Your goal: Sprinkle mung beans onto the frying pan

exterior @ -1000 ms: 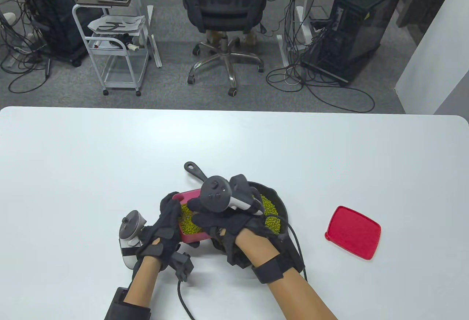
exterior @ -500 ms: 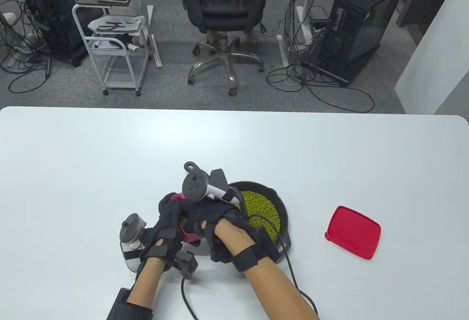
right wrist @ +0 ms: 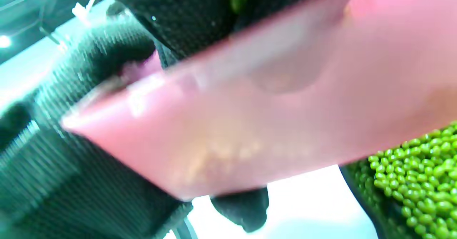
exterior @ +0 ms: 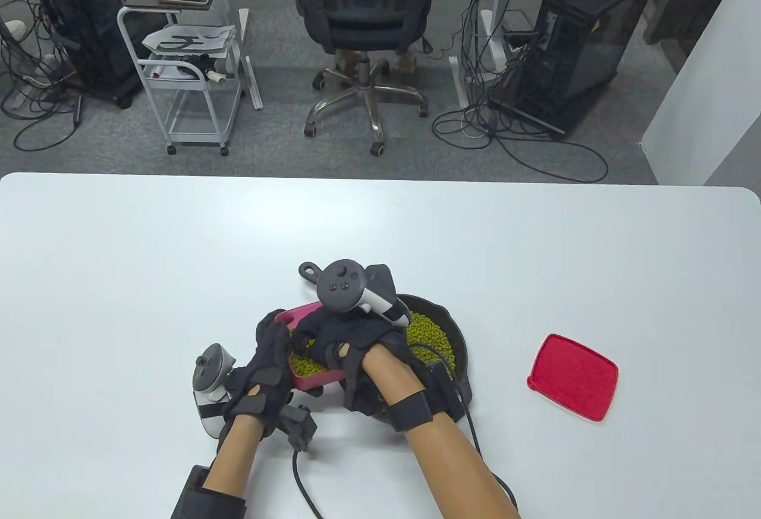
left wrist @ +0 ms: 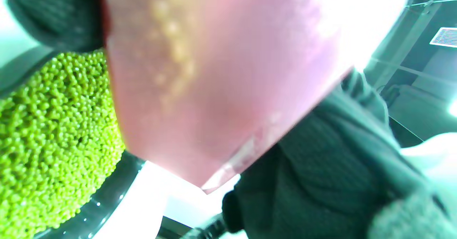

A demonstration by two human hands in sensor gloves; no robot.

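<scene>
A pink container [exterior: 302, 312] of mung beans [exterior: 309, 365] is held at the left edge of the black frying pan [exterior: 459, 348]. My left hand [exterior: 270, 358] grips the container's left side. My right hand [exterior: 351, 335] lies over the container with its fingers bent down among the beans; the fingertips are hidden. A layer of mung beans [exterior: 431, 332] covers the pan. The left wrist view shows the container's underside [left wrist: 221, 71] above the pan's beans [left wrist: 53, 135]. The right wrist view shows the container [right wrist: 267, 125] and the pan's beans [right wrist: 421, 167].
The pan's handle [exterior: 310, 272] points to the back left. A red lid [exterior: 572, 376] lies on the white table [exterior: 178, 245] to the right of the pan. Glove cables trail toward the table's front edge.
My right hand moved left from above the pan to over the container and now dips into it. My left hand stayed on the container, whose rim and beans show again.
</scene>
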